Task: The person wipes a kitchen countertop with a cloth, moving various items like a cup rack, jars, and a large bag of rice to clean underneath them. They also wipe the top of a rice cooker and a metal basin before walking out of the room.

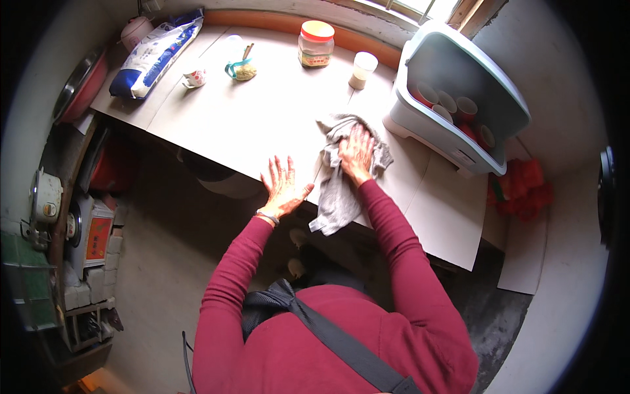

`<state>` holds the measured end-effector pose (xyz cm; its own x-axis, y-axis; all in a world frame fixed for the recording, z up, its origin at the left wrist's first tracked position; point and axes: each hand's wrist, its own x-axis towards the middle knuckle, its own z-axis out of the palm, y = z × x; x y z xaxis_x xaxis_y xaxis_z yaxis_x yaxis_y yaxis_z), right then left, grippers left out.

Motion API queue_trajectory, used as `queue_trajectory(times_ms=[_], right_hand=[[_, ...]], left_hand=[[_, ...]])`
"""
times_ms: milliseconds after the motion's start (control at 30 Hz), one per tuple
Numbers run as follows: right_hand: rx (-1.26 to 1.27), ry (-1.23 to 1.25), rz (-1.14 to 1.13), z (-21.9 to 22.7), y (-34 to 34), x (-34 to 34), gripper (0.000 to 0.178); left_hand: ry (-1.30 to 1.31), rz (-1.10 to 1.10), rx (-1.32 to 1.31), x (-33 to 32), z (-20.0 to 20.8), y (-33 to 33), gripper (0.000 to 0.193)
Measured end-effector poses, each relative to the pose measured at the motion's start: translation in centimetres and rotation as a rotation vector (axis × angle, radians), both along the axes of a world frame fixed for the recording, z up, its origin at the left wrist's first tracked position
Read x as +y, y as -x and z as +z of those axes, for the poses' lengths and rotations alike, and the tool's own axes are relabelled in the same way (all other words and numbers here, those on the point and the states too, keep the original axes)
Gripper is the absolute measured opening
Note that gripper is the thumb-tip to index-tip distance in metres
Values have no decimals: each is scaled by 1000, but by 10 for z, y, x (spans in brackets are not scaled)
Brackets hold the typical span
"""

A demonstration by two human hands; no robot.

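A crumpled grey cloth (338,197) lies on the pale tabletop (262,118), one end hanging over its front edge. My right hand (357,154) is closed over the bunched upper part and presses it against the table. To the left, my left hand (283,190) is open at the front edge, its fingers spread and nothing in it. Beyond the cloth stand a small jar with a white lid (363,69) and a larger clear jar with a red lid (316,44).
At the right, a grey plastic bin (459,148) holds several cups (466,109). A blue-and-white bag (157,56), a small patterned cup (194,79) and a container with a teal band (244,69) are at the far left. Red plastic (522,187) lies beyond the right end.
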<state>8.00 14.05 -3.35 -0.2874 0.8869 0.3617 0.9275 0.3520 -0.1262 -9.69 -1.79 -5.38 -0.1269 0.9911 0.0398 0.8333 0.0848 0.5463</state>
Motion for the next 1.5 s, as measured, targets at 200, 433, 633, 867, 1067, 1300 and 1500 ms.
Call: queue_trajectory(times_ms=[200,433,633,867,1067,1300,1500], right_hand=[[36,-55,-289,-2,19,89,69],[207,42,-158,16,34,148,74],[154,57,112,22,31,147,65],[180,-64,-185,6,32,195,61],[32,-135,-227,9,-4,310,49],[-32,-87,-285,21,4,307,63],[-69,-23,-187,14,28,196,57]], left_hand=[[-33,-80,-167,-9,25,18,110],[-166,-50,-107,33,29,86,104],[-193,-31,-47,80,34,127,94],[-166,13,225,100,23,171,76],[-190,-21,171,103,26,171,75],[-169,-23,117,98,28,174,74],[-227,-20,153,100,27,174,71]])
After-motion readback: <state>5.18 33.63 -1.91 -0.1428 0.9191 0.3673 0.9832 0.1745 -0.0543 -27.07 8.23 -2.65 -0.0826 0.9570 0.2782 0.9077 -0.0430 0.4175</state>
